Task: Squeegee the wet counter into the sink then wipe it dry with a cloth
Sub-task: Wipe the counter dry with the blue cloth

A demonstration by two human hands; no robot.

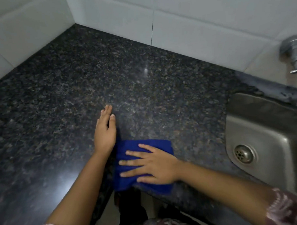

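The left wall (21, 32) and the back wall (191, 17) are covered in big white tiles. They meet at the far left corner of the dark speckled counter (74, 73). A thin dark line (152, 27) runs down between two tiles on the back wall. A shiny metal tap (293, 53) sticks out of the wall by the far right edge. Below the counter's front edge a bit of pale floor (106, 218) shows. The light is dim, with a soft glint (146, 70) on the stone.

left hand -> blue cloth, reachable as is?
Probably yes. The left hand is right beside the blue cloth on the counter, with nothing between them. The right hand presses flat on most of the cloth, but its left and near edges are bare for a grip.
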